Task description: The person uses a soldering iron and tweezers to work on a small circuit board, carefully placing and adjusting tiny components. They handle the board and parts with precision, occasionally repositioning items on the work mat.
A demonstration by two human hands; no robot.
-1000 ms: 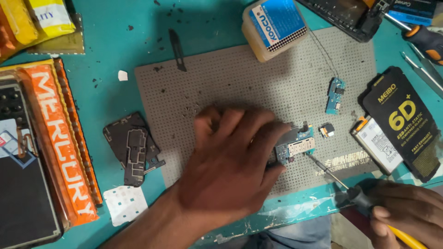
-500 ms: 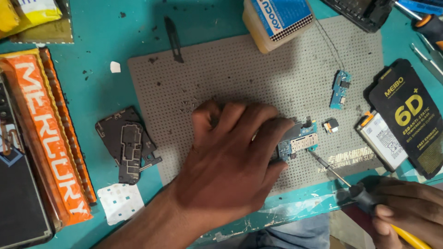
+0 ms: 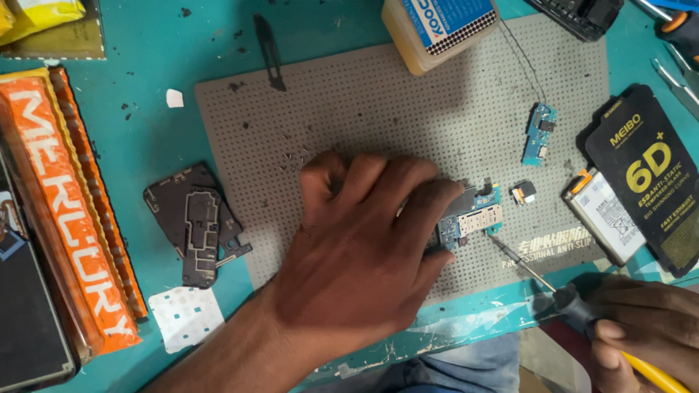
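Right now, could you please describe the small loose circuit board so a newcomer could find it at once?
Start at the grey dotted mat. Near its right edge lies the small blue board, apart from both hands. Unlike the larger board under the left hand, it is narrow, upright and trails a thin black wire.

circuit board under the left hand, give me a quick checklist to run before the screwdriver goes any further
1. Board held down: left hand lies flat over the blue circuit board, fingers on its left part. Ok.
2. Tool in grip: right hand is closed on the screwdriver handle. Ok.
3. Tip placement: the tip meets the board's lower right edge; whether it sits in a screw head, cannot tell.
4. Board on the mat: it rests on the grey perforated mat. Ok.
5. Loose parts nearby: a small camera module and a smaller blue board lie close to the right. Not ok.
6. Tiny screws lie scattered on the mat by the left hand. Not ok.
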